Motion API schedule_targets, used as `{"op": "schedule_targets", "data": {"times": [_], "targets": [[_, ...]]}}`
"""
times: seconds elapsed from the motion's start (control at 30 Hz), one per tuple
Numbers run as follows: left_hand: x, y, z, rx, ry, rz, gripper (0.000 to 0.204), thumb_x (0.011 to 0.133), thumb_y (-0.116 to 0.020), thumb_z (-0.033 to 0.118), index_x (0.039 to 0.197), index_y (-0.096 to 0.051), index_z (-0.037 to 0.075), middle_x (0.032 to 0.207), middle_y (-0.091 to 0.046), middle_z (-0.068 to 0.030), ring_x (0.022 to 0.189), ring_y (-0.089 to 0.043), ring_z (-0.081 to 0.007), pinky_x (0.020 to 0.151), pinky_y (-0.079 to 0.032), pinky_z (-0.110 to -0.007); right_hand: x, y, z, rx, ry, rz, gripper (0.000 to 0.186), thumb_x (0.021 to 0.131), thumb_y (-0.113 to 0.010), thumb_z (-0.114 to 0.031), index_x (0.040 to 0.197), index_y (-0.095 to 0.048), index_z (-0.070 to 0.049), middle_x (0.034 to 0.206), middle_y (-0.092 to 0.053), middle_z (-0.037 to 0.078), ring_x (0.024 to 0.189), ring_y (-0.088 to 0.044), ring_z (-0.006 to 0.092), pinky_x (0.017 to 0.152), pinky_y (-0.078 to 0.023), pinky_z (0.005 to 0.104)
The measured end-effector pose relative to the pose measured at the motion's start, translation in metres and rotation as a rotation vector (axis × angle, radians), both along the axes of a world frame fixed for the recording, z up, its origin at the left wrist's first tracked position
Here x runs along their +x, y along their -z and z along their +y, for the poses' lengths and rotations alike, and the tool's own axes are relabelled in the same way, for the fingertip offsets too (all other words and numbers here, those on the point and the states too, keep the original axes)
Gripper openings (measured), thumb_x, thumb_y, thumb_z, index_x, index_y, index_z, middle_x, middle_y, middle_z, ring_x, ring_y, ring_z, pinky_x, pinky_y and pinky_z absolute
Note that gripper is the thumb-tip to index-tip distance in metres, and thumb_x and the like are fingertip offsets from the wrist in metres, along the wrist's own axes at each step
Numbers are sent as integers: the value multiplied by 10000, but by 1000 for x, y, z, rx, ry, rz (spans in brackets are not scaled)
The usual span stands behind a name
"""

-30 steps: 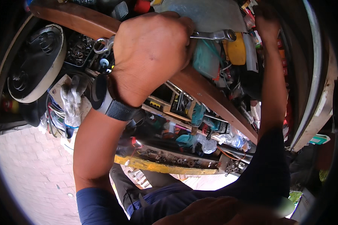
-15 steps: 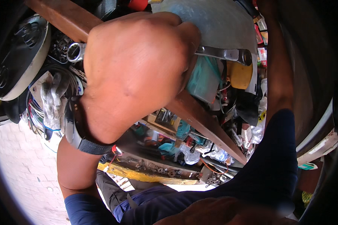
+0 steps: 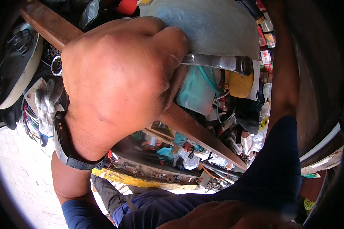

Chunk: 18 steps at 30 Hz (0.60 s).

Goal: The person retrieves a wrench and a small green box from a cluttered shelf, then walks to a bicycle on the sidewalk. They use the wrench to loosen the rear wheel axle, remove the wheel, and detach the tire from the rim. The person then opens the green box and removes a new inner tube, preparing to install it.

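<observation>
My left hand (image 3: 118, 72), wearing a dark wrist band, is closed on steel wrenches (image 3: 233, 63); a ring end (image 3: 57, 65) shows on its left, and a shank with another end reaches out rightward. The fist is large in the picture, above a brown wooden beam (image 3: 195, 126). Behind it lie a grey translucent sheet (image 3: 214, 26), a teal plastic bag (image 3: 193, 86) and a yellow container (image 3: 237, 82). My right hand (image 3: 275, 7) reaches up at the top right edge, where its fingers are too dark and cut off to read.
A black oval object with a cream rim (image 3: 15, 61) and a work glove (image 3: 47, 108) lie left. Below are cluttered shelves with tools and a yellow-taped edge (image 3: 130, 177). A pale paved floor (image 3: 17, 168) shows lower left; a dark panel (image 3: 317, 76) stands right.
My left fist with the wrenches appears larger and further left than a second ago. My right arm reaches further up into the top right edge, and the view has shifted.
</observation>
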<state>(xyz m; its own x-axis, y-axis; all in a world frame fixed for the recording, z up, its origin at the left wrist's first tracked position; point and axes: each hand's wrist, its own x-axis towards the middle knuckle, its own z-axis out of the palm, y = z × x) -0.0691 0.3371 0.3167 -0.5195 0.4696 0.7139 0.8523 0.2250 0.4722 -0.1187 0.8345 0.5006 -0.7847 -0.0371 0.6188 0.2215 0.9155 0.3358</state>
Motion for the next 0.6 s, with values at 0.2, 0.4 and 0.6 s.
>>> {"op": "schedule_targets", "data": {"times": [0.2, 0.4, 0.6], "targets": [[2, -1, -2, -2, -9, 7, 239, 660, -807, 122, 820, -631, 100, 770, -619, -71, 696, -647, -313, 568, -504, -375, 13, 4, 22, -23, -125, -44, 132, 819, -646, -140, 773, -657, -17, 711, -638, 154, 705, -640, 269, 658, -501, 448], [3, -5, -1, -45, 1, 13, 217, 678, -791, 97, 840, -647, 92, 789, -637, -73, 685, -656, -305, 582, -514, -366, 15, -12, 39, 518, 111, -137, 188, 814, -653, -143, 967, -719, -55, 903, -672, 188, 886, -641, 330, 810, -503, 437], [9, -14, 4, -67, -41, -40, 218, 711, -778, 72, 908, -687, 91, 830, -663, -80, 694, -668, -297, 607, -527, -342, 18, -8, -5, -117, 160, -136, 243, 922, -649, -251, 1041, -725, -53, 923, -683, 146, 892, -633, 257, 801, -495, 427]]}}
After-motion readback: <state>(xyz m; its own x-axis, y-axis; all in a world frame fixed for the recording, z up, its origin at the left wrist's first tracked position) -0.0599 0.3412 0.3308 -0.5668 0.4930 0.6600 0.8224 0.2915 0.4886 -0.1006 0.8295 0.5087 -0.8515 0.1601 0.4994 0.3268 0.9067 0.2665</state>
